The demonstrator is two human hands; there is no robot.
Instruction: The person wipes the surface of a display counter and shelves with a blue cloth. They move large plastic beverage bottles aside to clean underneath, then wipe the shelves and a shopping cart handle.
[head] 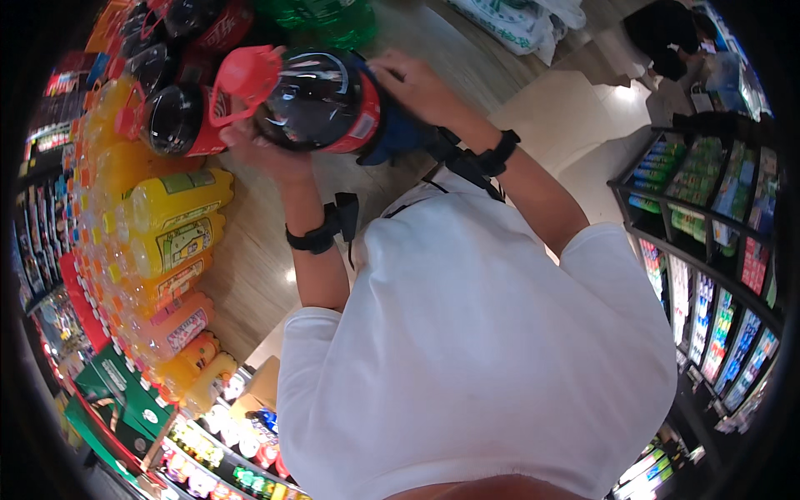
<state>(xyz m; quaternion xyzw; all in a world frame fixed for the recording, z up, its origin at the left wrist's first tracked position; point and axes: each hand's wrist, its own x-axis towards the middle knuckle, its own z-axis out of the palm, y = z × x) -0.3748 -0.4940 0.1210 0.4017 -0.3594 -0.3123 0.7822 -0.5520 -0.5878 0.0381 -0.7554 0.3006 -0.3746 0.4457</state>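
Tilted on its side between my two hands is a large cola bottle (315, 103) with a red cap and red carry handle. My left hand (269, 150) supports it from below near the capped end. Around its base end, over something dark blue, possibly a cloth, lies my right hand (412, 84); its hidden fingertips leave its hold unclear. Another cola bottle (181, 120) with a red cap stands just beside my left hand. More cola bottles are behind it, and green soda bottles (325, 22) stand at the top.
Rows of yellow and orange drink bottles (181, 194) line the left side. White plastic bags (512, 25) lie on the floor at the top. Black store shelves (700, 212) with packaged goods stand at the right. Another person (662, 37) is at the upper right.
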